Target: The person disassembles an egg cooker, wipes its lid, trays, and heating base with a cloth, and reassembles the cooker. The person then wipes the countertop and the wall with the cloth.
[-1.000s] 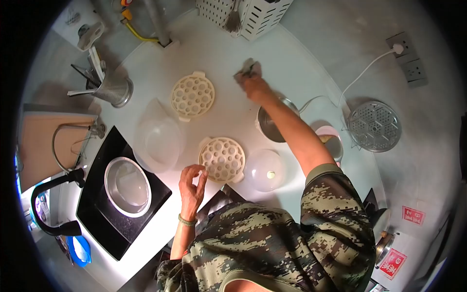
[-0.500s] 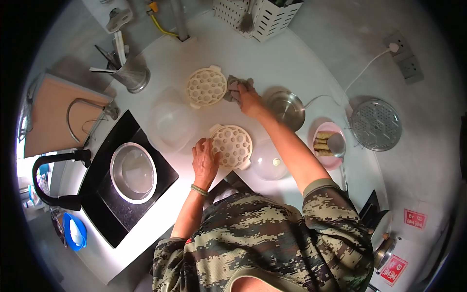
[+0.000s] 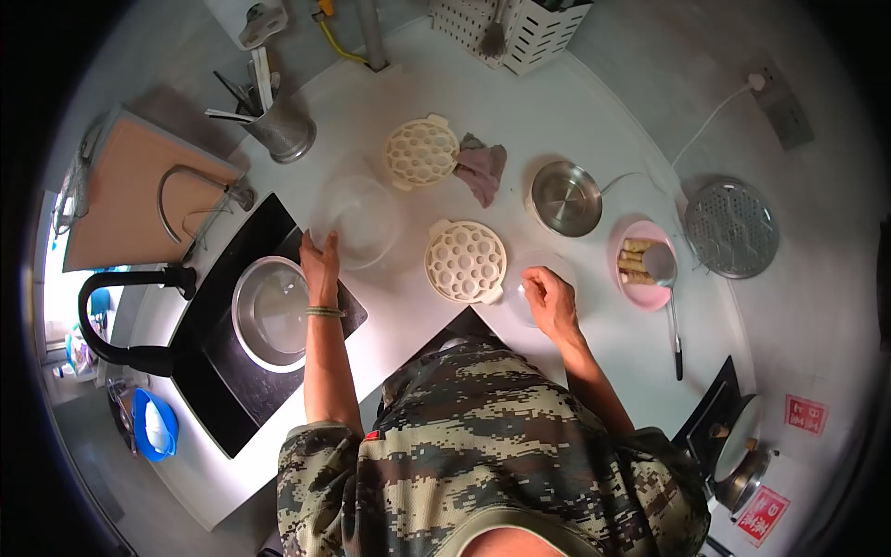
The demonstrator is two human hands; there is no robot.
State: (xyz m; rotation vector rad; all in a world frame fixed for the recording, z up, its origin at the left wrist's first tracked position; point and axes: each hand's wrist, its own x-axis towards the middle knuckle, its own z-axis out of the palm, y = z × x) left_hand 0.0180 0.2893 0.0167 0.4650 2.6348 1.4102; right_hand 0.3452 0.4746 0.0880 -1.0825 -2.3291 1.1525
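At the near left rim of a clear bowl [image 3: 357,223], my left hand [image 3: 321,274] has its thumb and fingers apart. My right hand [image 3: 554,302] is closed over the top of a clear lid [image 3: 522,306], its fingertips pinched where the knob is hidden. Between my hands lies a cream mould plate with round hollows [image 3: 465,262]. A second cream mould plate [image 3: 421,153] sits farther back, with a crumpled grey-brown cloth [image 3: 483,172] against its right side.
A steel pot [image 3: 566,200], a pink plate [image 3: 631,295] of rolled food with a ladle and a perforated metal disc [image 3: 732,229] are at right. At left are a sink [image 3: 227,371] holding a metal basin [image 3: 243,316], a black faucet [image 3: 139,277] and a utensil cup [image 3: 283,135].
My right hand has let go of the cloth and come down to the clear lid. My left hand has left the near mould plate and moved left to the clear bowl. The view has shifted slightly.
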